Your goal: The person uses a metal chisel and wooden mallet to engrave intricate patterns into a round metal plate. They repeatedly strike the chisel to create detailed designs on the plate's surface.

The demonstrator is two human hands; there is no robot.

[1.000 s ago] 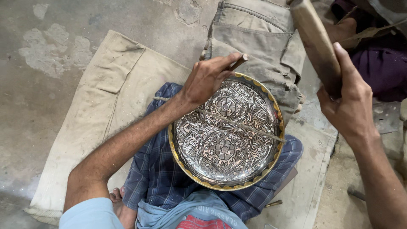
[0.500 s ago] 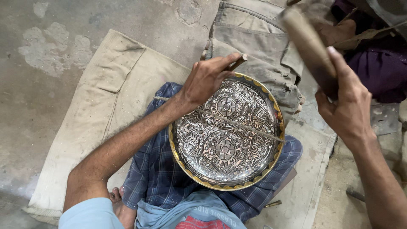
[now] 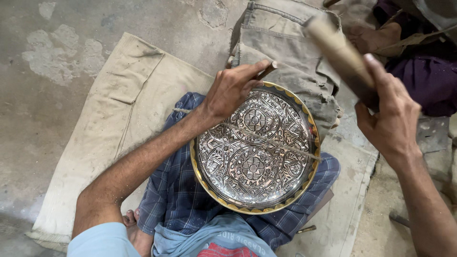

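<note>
1. The big round metal plate (image 3: 254, 150) rests on my lap, on my blue checked cloth (image 3: 181, 190), over the tan mat (image 3: 109, 123) spread on the floor.
2. My left hand (image 3: 233, 88) is pinched tight around a thin punch tool (image 3: 265, 71). It sits at the far rim of the plate, and the tool's top end pokes out toward the far right.
3. My right hand (image 3: 390, 119) is closed around a thick wooden mallet (image 3: 340, 52), up in the air and off to the right of the plate (it looks blurry, so I can't see its end well).
4. The mallet's long side slants from my right hand up and to the left, so its far end points toward the top of the punch tool. The two are apart, not touching.
5. My left hand is the one on the plate; my right hand is well off it.
6. A thin string (image 3: 266, 140) lies slanted across the plate's shiny patterns.
7. A folded grey cloth (image 3: 285, 43) lies just past the plate's far rim.
</note>
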